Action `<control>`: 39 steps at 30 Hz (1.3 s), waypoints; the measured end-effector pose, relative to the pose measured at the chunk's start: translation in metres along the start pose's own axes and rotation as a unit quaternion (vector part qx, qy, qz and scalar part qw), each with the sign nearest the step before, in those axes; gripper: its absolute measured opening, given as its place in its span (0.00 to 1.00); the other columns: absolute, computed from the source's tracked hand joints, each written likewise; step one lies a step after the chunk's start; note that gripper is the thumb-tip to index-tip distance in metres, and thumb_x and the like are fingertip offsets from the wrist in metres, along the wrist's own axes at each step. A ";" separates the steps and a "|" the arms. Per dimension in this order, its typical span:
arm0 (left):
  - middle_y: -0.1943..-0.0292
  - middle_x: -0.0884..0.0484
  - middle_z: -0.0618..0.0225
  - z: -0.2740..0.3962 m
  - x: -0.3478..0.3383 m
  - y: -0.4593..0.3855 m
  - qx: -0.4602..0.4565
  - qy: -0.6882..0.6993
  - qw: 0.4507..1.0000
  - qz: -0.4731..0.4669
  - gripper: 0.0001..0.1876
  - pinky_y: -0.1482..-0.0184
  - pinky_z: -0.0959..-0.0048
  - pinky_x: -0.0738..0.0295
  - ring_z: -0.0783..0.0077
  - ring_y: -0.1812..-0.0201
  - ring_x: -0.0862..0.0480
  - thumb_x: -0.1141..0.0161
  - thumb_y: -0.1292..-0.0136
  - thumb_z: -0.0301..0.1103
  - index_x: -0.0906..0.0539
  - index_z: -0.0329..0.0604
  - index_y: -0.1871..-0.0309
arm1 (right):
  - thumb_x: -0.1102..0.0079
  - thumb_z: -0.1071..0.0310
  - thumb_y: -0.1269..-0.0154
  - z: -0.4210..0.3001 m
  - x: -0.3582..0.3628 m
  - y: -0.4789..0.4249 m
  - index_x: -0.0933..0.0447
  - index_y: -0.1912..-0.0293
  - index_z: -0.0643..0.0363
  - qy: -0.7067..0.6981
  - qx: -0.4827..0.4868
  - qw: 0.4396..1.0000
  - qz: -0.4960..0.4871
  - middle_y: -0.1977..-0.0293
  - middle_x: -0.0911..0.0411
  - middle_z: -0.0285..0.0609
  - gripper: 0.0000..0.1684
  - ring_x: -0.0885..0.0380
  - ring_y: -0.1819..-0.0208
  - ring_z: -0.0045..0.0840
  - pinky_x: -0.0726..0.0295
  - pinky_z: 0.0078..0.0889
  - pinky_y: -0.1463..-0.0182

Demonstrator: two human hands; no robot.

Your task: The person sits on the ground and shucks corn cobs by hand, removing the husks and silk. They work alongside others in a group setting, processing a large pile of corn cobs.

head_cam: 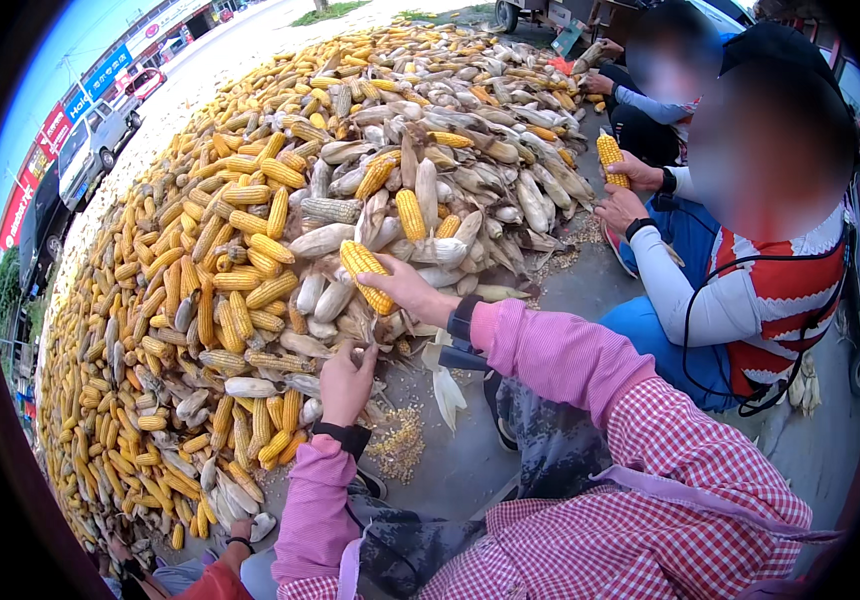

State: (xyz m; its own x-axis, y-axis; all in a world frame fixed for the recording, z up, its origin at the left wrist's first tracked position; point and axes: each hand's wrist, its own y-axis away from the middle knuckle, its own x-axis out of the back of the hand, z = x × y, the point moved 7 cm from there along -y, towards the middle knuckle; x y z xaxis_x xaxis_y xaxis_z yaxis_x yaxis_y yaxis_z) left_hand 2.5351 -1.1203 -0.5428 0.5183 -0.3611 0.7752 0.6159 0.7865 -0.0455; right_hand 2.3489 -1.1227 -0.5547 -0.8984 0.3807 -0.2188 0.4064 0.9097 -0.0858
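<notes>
A husked yellow ear of corn [361, 271] is in my right hand [407, 285], held over the near edge of a large corn pile. Below it and to the left, my left hand [350, 381] has its thumb and forefinger at a dry husk piece; whether they grip it I cannot tell. Bare yellow ears [250, 225] make up the pile's left side, and ears in pale dry husks [475, 172] lie on its right side. Loose husk leaves [446, 394] hang or lie near my right forearm.
A co-worker [775, 300] in a red and white top sits at the right with an ear of corn [611, 160] in hand. Another person sits beyond, and others' arms show at the bottom left. Loose kernels [398, 444] lie on the grey ground [467, 450]. Parked vehicles stand at the upper left.
</notes>
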 end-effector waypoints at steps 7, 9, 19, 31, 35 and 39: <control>0.74 0.17 0.49 -0.014 0.028 0.011 -0.026 -0.028 0.997 0.061 0.14 0.65 0.55 0.24 0.45 0.68 0.17 0.40 0.36 0.43 0.18 0.41 0.61 | 0.55 0.49 0.26 -0.006 -0.006 0.009 0.32 0.36 0.50 -0.146 -0.142 0.979 -0.015 0.58 0.21 0.33 0.26 0.19 0.67 0.22 0.19 0.33 0.69; 0.74 0.17 0.48 -0.019 0.032 0.011 -0.016 -0.032 0.997 0.063 0.14 0.65 0.53 0.24 0.44 0.68 0.17 0.41 0.35 0.44 0.19 0.41 0.60 | 0.58 0.49 0.26 0.002 -0.002 0.007 0.30 0.41 0.51 -0.182 -0.165 0.969 -0.007 0.60 0.20 0.36 0.24 0.18 0.68 0.25 0.20 0.30 0.69; 0.74 0.18 0.49 -0.030 0.055 0.022 -0.019 -0.092 0.991 0.090 0.16 0.65 0.52 0.24 0.45 0.68 0.17 0.42 0.36 0.45 0.21 0.39 0.64 | 0.38 0.53 0.36 0.019 -0.022 0.017 0.30 0.38 0.60 -0.024 -0.174 0.982 -0.075 0.54 0.22 0.37 0.32 0.22 0.58 0.17 0.20 0.26 0.59; 0.73 0.17 0.50 -0.039 0.095 0.031 -0.007 -0.139 0.979 0.149 0.15 0.65 0.52 0.23 0.46 0.68 0.16 0.41 0.37 0.44 0.21 0.40 0.63 | 0.30 0.57 0.47 0.038 -0.091 0.109 0.25 0.41 0.60 0.454 -0.205 0.745 -0.444 0.66 0.17 0.42 0.34 0.19 0.71 0.22 0.21 0.24 0.69; 0.73 0.17 0.49 -0.040 0.101 0.030 0.009 -0.140 0.978 0.153 0.16 0.64 0.51 0.23 0.45 0.67 0.16 0.42 0.36 0.46 0.21 0.40 0.62 | 0.30 0.59 0.45 -0.017 -0.083 0.073 0.24 0.43 0.62 0.478 -0.160 0.763 -0.405 0.67 0.17 0.40 0.32 0.19 0.70 0.20 0.21 0.23 0.70; 0.72 0.17 0.49 -0.043 0.103 0.034 0.015 -0.143 0.978 0.149 0.16 0.64 0.51 0.23 0.45 0.66 0.16 0.42 0.37 0.46 0.21 0.40 0.62 | 0.34 0.56 0.38 -0.088 -0.059 0.022 0.28 0.40 0.64 0.419 -0.120 0.852 -0.290 0.61 0.19 0.43 0.32 0.19 0.68 0.20 0.18 0.22 0.67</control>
State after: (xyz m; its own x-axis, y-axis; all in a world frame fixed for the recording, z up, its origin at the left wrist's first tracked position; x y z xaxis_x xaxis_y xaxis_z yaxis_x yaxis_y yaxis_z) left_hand 2.6349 -1.1522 -0.4912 0.4830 0.0383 0.8748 0.4425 0.8514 -0.2815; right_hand 2.3964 -1.1106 -0.4576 -0.7799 -0.2520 0.5730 -0.1024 0.9544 0.2804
